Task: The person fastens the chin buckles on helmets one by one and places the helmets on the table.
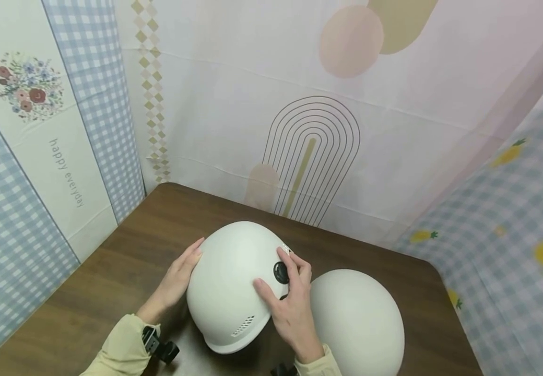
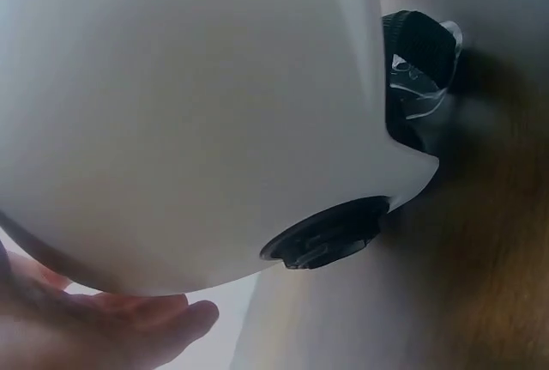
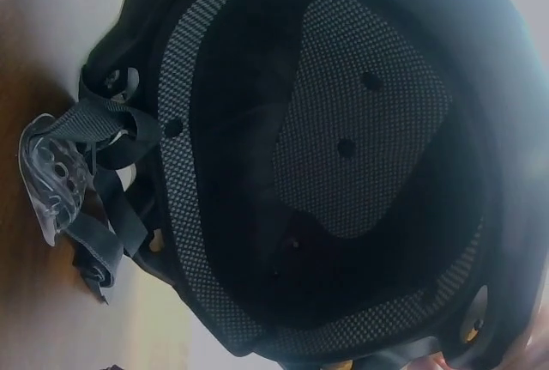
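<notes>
A white helmet (image 1: pixel 234 277) with a black round disc (image 1: pixel 281 272) and a row of slots is tilted between both hands above the brown table. My left hand (image 1: pixel 177 279) lies along its left side, fingers fairly straight against the shell. My right hand (image 1: pixel 295 303) holds the right side, its thumb spread on the shell and bent fingers by the disc. In the right wrist view the dark padded inside (image 3: pixel 369 121) shows, with grey straps (image 3: pixel 107 224) and a clear plastic piece (image 3: pixel 53 177). Another smooth white dome (image 1: pixel 356 324) sits right of the right hand.
The brown wooden table (image 1: pixel 135 245) reaches back to a pale patterned cloth (image 1: pixel 215 115). Checked cloths hang at the left (image 1: pixel 88 62) and right (image 1: pixel 511 235). A dark wrist camera (image 1: pixel 161 347) is strapped at the left sleeve.
</notes>
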`<state>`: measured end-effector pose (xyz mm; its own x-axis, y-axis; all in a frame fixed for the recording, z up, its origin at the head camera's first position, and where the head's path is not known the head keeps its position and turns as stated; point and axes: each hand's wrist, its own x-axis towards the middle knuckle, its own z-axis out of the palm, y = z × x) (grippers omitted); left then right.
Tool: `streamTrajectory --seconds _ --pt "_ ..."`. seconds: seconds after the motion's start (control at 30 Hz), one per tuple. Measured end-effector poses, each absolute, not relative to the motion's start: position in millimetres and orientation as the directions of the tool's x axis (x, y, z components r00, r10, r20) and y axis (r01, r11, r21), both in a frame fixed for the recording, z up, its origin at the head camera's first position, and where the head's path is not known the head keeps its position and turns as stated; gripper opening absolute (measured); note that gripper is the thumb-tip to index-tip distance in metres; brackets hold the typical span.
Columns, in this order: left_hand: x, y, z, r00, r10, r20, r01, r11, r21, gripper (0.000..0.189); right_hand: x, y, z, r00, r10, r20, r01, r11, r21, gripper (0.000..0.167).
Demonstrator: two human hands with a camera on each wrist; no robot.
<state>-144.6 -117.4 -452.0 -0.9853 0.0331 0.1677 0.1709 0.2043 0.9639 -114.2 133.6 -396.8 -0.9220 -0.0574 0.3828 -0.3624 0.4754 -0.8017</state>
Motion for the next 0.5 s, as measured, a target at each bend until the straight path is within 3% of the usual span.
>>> streamTrajectory --seconds 0.33,0.5 --pt "-142 -116 -432 -0.942 0.05 0.333 0.332 0.299 0.894 0.043 -113 132 -394 -0.924 -0.064 0.376 -0.36 0.473 -0.804 0.071" --pt "-137 -110 -423 -0.932 0.055 0.358 0.355 0.328 0.875 0.042 -113 131 -394 -0.924 -0.063 0.377 -0.361 0.472 -0.805 0.071"
